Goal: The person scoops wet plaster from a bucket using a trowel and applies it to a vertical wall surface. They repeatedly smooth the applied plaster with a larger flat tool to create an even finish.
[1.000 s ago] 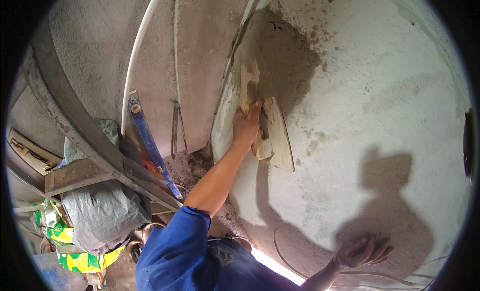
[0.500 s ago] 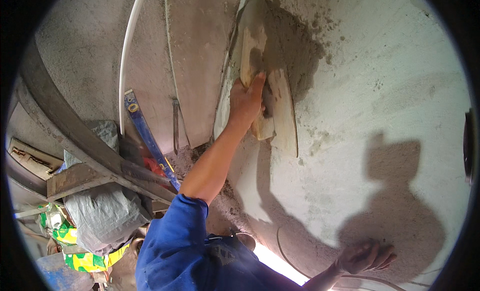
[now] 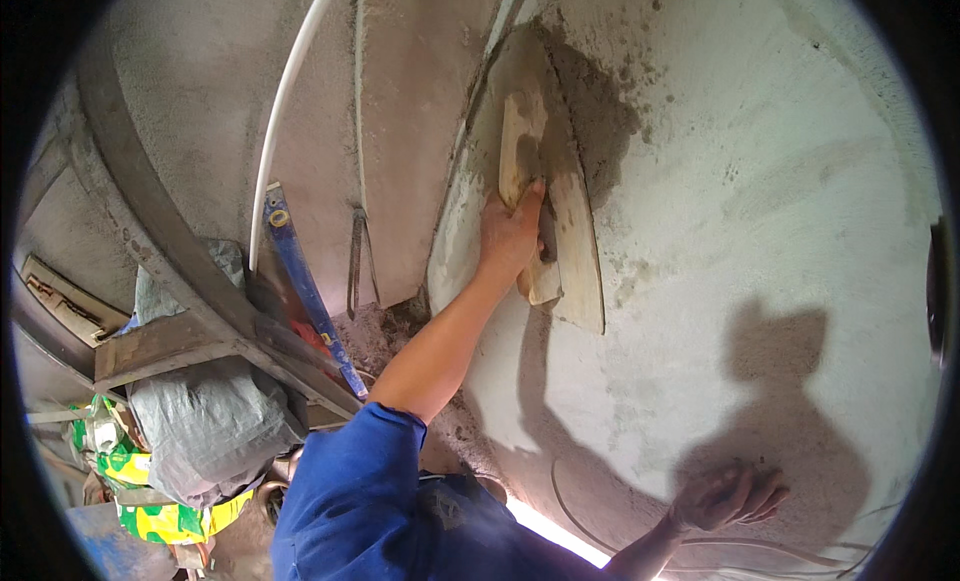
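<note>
Left hand (image 3: 510, 233): closed around handle (image 3: 521, 146) of float (image 3: 580, 256)
Float: against wall (image 3: 720, 211), partly covering dark patch (image 3: 605, 111)
Right hand (image 3: 722, 498): half curled, holding nothing, in front of shadow (image 3: 785, 426)

Wooden float (image 3: 577, 246): pale tan, smeared dark grey. Wall (image 3: 720, 191): chalky grey-white. Mortar patch (image 3: 605, 116): darker grey-brown, speckled along right edge. Shirt (image 3: 345, 491): royal blue, small faded pale print on front. Spirit level (image 3: 297, 276): blue with yellow accents. Pipe (image 3: 284, 106): plain white. Sack (image 3: 205, 421): plain silver-grey. Bag (image 3: 170, 523): yellow, green and white in irregular blotches.
</note>
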{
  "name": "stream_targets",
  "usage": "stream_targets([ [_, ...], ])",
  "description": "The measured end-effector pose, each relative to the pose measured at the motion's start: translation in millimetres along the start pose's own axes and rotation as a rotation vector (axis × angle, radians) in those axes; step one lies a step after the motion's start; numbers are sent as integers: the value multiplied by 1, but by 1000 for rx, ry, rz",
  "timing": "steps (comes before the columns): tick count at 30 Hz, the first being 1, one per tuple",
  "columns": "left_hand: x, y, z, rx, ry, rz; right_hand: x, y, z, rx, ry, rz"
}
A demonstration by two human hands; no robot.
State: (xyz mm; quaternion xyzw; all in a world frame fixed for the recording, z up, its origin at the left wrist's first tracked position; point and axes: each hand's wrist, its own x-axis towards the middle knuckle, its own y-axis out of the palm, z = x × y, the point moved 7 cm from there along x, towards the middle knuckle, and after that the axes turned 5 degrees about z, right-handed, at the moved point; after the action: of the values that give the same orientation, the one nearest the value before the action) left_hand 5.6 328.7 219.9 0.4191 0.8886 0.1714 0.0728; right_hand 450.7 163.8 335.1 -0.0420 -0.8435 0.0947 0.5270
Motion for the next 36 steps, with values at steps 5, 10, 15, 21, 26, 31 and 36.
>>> stream_targets([
  [5, -4, 7, -28, 4, -3, 8, 9, -6, 5, 6, -28, 12],
  [10, 12, 17, -85, 52, 91, 47, 6, -4, 4, 40, -13, -11],
  [15, 24, 45, -137, 161, 281, 146, 6, -4, 2, 71, -19, -60],
  [21, -29, 70, -148, 258, 470, 206, 17, -11, 13, 32, -10, -69],
  [26, -95, 80, -81, 483, 381, 361, 43, -24, 36, 82, 62, -68],
  [31, -191, 21, 45, 420, 234, 307, -7, -45, 36, 780, 385, 118],
  [36, -265, -25, 116, 133, -208, 187, -69, -12, 162, 1373, 703, 994],
])
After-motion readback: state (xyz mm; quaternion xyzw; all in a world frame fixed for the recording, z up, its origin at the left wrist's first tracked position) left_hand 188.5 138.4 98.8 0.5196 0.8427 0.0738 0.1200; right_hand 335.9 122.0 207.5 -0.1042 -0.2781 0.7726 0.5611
